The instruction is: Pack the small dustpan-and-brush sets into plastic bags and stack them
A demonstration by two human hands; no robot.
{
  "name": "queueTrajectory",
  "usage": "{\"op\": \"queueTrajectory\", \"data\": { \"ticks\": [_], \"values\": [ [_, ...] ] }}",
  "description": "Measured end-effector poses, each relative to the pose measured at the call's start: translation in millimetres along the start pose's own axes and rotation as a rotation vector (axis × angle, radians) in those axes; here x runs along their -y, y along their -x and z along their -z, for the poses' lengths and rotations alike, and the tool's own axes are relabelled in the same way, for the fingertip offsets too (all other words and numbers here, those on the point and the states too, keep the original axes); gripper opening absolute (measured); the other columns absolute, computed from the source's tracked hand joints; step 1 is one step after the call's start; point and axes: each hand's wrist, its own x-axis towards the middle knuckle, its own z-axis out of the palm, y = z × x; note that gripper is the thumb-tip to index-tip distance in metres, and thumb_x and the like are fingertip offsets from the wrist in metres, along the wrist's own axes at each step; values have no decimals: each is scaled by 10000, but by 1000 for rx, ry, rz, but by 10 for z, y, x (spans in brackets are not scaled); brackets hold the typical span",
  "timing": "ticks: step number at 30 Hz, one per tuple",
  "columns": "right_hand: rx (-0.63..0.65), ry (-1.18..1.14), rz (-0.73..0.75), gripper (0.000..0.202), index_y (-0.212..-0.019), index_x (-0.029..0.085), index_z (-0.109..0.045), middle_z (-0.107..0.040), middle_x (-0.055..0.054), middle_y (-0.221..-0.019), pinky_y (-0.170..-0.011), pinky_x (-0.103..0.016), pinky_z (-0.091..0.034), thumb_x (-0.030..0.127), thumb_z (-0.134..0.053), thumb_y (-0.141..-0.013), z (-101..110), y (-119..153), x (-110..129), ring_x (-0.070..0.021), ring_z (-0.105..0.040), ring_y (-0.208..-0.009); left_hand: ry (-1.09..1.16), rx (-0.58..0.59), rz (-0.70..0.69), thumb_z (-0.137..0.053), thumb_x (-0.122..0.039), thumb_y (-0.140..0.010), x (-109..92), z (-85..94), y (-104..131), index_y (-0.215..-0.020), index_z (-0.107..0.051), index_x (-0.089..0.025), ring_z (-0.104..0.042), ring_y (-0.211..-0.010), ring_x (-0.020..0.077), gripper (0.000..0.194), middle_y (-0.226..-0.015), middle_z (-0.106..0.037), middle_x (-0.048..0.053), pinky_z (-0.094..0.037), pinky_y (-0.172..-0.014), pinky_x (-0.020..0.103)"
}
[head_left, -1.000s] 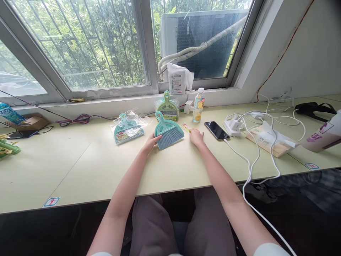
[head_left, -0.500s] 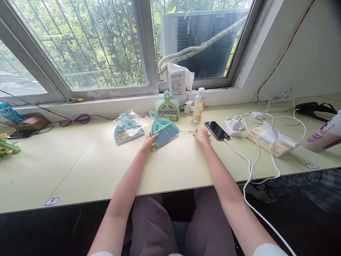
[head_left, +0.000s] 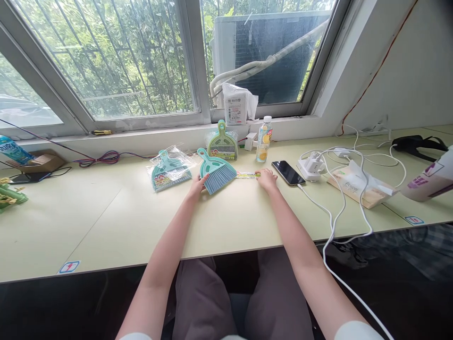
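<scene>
While the left hand (head_left: 198, 186) grips the lower left edge of a turquoise dustpan (head_left: 211, 162), its thumb lying over the front, the right hand (head_left: 267, 179) rests at the far end of a printed label strip (head_left: 247, 175). The dustpan, with its grey-bristled hand brush (head_left: 221, 179) fitted against it, tilts to the left just beyond the left fingers, bristles facing the viewer. The label strip runs leftward from the right fingertips to beside the brush's right corner; whether the two touch cannot be told. The right fingers are bent over the strip's end, but whether they pinch it or merely press it down cannot be told. To the left of the left fingers, near them, lies a second turquoise dustpan-and-brush set (head_left: 171, 172) in clear plastic. Beyond and between both sets of fingers stands a green dustpan-and-brush set (head_left: 222, 143), also wrapped. Beyond the right fingers, a capped drink bottle (head_left: 264, 140) stands upright; just to their right lies a black-screened smartphone (head_left: 288, 173), with a white charging cable (head_left: 316, 204) at its near end. Below the fingers extends the pale yellow-green tabletop (head_left: 228, 222).
</scene>
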Motion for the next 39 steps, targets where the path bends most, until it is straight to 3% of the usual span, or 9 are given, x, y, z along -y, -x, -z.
{"op": "queueTrajectory", "data": {
  "ticks": [12, 17, 21, 23, 27, 29, 31, 36, 39],
  "values": [
    [-75, -336, -76, 369, -1017, 234, -703, -711, -35, -1017, -897, -363, -414, 65, -533, -735, 16, -46, -12, -203, -612, -998, 35, -53, 42, -670, -530, -760, 57, 26, -77, -958, -575, -176, -639, -867, 205, 416, -950, -649, 82, -530, -707, 314],
    [-269, -562, -68, 313, -986, 182, -714, -722, -75, -1017, -828, -334, -461, 127, -495, -770, 133, -34, 31, -205, -644, -878, 38, -75, 54, -660, -483, -785, 78, 37, -95, -968, -574, -179, -643, -879, 201, 365, -972, -652, 84, -534, -694, 296],
    [-382, -860, 53, 280, -983, 156, -697, -707, -106, -1036, -832, -347, -482, 214, -522, -773, 248, -14, 149, -199, -641, -840, 44, -58, 43, -683, -461, -773, 105, 42, -105, -990, -580, -182, -647, -899, 211, 368, -1006, -654, 86, -549, -726, 321],
    [-323, -1030, 130, 252, -954, 171, -692, -698, -96, -1034, -813, -342, -491, 264, -582, -748, 288, 15, 216, -185, -631, -831, 35, -45, 38, -704, -467, -753, 119, 42, -107, -1006, -586, -184, -649, -920, 223, 398, -1017, -658, 89, -554, -747, 336],
    [2, -1258, 291, 289, -944, 213, -684, -681, -48, -1010, -772, -302, -483, 341, -703, -685, 309, 87, 305, -160, -621, -851, 6, -13, 27, -744, -481, -712, 136, 35, -111, -1063, -590, -186, -650, -956, 254, 484, -1056, -667, 102, -558, -764, 361],
    [105, -1281, 332, 311, -944, 223, -683, -678, -36, -1000, -757, -290, -480, 363, -728, -669, 278, 111, 343, -159, -621, -864, -7, 4, 19, -756, -482, -699, 139, 29, -110, -1077, -592, -184, -651, -973, 268, 508, -1083, -668, 112, -561, -759, 368],
    [115, -1262, 324, 289, -909, 214, -686, -681, -34, -975, -759, -292, -482, 356, -730, -661, 216, 125, 395, -159, -623, -850, -5, 16, 14, -766, -475, -690, 139, 22, -108, -1079, -596, -183, -652, -983, 272, 515, -1100, -671, 116, -562, -756, 365],
    [0, -1073, 257, 164, -851, 197, -689, -694, -30, -879, -759, -311, -493, 243, -635, -704, 22, 178, 564, -148, -628, -730, 6, 52, 25, -787, -490, -657, 129, -1, -81, -1067, -591, -168, -674, -926, 264, 556, -1049, -694, 118, -561, -735, 360],
    [-102, -931, 301, 168, -852, 206, -692, -697, -27, -894, -736, -305, -494, 191, -570, -739, -53, 234, 635, -141, -618, -688, 5, 84, 13, -788, -513, -644, 115, -16, -55, -1073, -591, -167, -682, -890, 246, 585, -1027, -701, 111, -559, -730, 349]
  ]
}}
